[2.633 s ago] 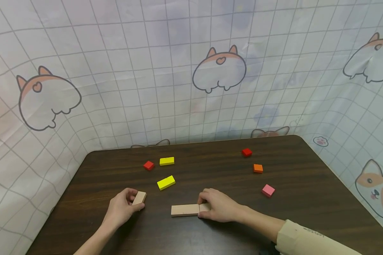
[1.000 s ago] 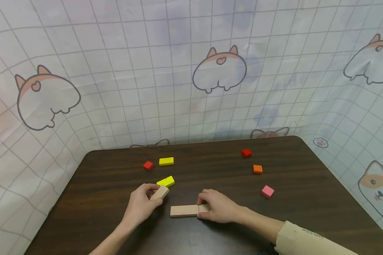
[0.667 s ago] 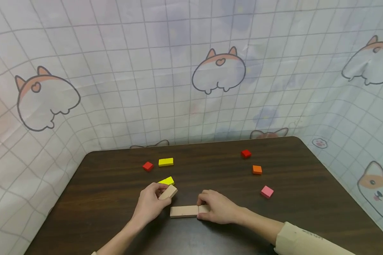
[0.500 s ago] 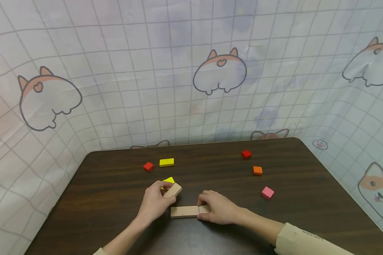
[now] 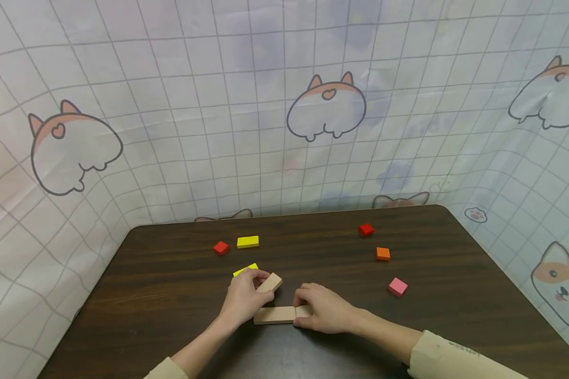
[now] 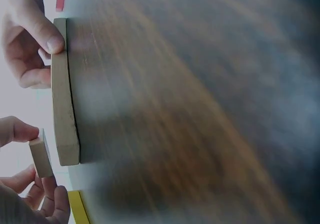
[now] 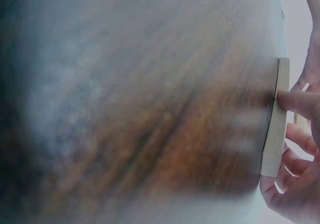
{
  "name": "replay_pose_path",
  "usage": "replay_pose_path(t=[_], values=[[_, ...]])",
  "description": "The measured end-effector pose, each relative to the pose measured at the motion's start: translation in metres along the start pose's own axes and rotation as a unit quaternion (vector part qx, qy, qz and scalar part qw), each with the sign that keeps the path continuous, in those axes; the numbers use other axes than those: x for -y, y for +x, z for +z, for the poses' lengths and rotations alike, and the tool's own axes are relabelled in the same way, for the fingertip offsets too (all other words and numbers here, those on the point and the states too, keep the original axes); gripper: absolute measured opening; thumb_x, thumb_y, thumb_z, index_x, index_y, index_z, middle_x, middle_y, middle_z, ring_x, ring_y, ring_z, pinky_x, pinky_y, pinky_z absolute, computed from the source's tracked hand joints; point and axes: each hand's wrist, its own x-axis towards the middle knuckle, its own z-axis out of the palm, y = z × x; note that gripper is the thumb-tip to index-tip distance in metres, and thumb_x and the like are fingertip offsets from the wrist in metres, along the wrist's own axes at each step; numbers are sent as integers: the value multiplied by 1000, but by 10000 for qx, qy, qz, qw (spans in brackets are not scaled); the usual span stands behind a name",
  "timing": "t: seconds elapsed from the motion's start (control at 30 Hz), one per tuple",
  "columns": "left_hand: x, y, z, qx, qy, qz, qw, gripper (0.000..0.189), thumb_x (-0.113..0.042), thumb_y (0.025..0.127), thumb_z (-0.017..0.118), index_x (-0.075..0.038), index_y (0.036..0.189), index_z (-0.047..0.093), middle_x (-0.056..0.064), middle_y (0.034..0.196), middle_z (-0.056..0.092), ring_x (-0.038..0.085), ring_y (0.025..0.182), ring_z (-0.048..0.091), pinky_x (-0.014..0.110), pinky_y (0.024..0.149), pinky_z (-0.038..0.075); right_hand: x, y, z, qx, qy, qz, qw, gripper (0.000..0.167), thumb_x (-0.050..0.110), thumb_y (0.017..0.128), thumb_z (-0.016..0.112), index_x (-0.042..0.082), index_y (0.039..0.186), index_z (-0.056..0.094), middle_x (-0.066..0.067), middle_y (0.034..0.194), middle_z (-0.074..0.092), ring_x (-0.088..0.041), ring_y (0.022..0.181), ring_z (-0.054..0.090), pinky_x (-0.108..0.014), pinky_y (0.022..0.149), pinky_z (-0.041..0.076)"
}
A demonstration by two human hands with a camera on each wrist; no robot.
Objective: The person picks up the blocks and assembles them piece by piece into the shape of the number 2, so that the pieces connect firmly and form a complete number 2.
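My left hand (image 5: 244, 299) pinches a plain wooden block (image 5: 271, 282) between thumb and fingers, tilted and raised clear of the table in the left wrist view. Below it, two plain wooden blocks lie end to end in a straight row. The left one (image 5: 274, 316) is uncovered. My right hand (image 5: 329, 309) grips the right one (image 5: 304, 311) with thumb in front and fingers behind, hiding its right end. Behind my left hand lies a yellow block (image 5: 244, 269), partly covered by it.
On the dark wooden table (image 5: 170, 284) lie another yellow block (image 5: 248, 242) and a red block (image 5: 221, 248) at back left. To the right are a red block (image 5: 366, 229), an orange block (image 5: 382, 253) and a pink block (image 5: 398, 287). A patterned cloth (image 5: 208, 131) hangs behind.
My left hand has carried its wooden block rightward from the left side to just behind the row, coming in front of the nearer yellow block. The right hand keeps its grip in place.
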Motion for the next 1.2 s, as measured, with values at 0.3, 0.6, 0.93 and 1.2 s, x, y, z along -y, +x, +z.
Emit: replay_pose_path(t=[0.3, 0.6, 0.93, 1.2], values=[[2, 3, 0, 838, 257, -294, 9957, 31, -7, 77, 81, 1, 105, 72, 3, 86, 65, 17, 74, 56, 33, 65, 48, -1, 3, 2, -16, -17, 34, 10000, 19, 28, 89, 82, 19, 96, 66, 11, 93, 55, -6, 83, 50, -24, 71, 44], [5, 1, 0, 996, 155, -251, 9946, 33, -12, 78, 85, 1, 106, 71, 3, 86, 65, 16, 74, 56, 32, 63, 48, 0, 1, 4, -14, -47, 39, 10000, 20, 28, 88, 82, 19, 96, 66, 11, 94, 55, -6, 84, 50, -24, 72, 44], [3, 6, -7, 1122, 39, -300, 9932, 37, -25, 88, 81, 1, 113, 71, 3, 93, 68, 16, 83, 60, 36, 74, 53, 0, 1, 0, -56, -130, 80, 9999, 20, 29, 88, 83, 19, 96, 66, 11, 95, 56, -7, 85, 50, -26, 73, 45], [14, 1, -11, 825, -105, -294, 9961, 30, -22, 93, 77, -1, 113, 73, 1, 92, 66, 15, 82, 60, 33, 70, 51, 1, -1, 1, -19, 1, 36, 10000, 19, 28, 89, 82, 19, 96, 67, 10, 95, 57, -6, 83, 50, -25, 71, 44]])
